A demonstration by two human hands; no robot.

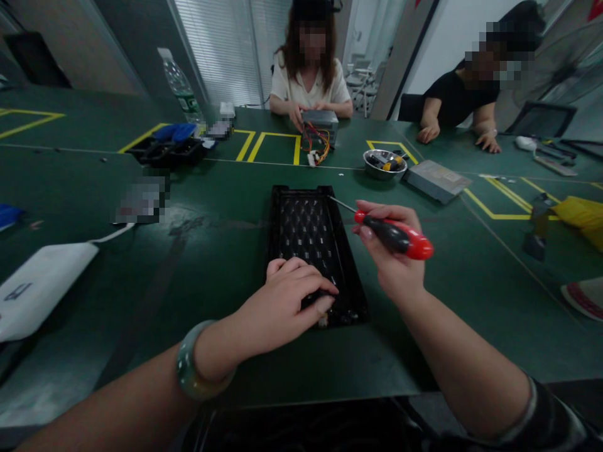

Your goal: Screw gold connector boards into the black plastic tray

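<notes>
A black rectangular panel (346, 251) with rows of small slots lies on the green table in front of me. My left hand (287, 301) rests over its near half, thumb and fingers bent around something dark that I cannot make out. My right hand (396, 251) is wrapped round a red and black screwdriver (393, 236) at the right of the panel. The screwdriver's thin shaft points left, its tip at the panel's far right corner.
Ahead, a person handles a metal box with wires (320, 129); another person sits at the far right. A metal bowl of tools (385, 164) and a grey plate (436, 181) lie beyond my right hand. A white power bank (47, 282) lies left, a black tray (164, 147) far left.
</notes>
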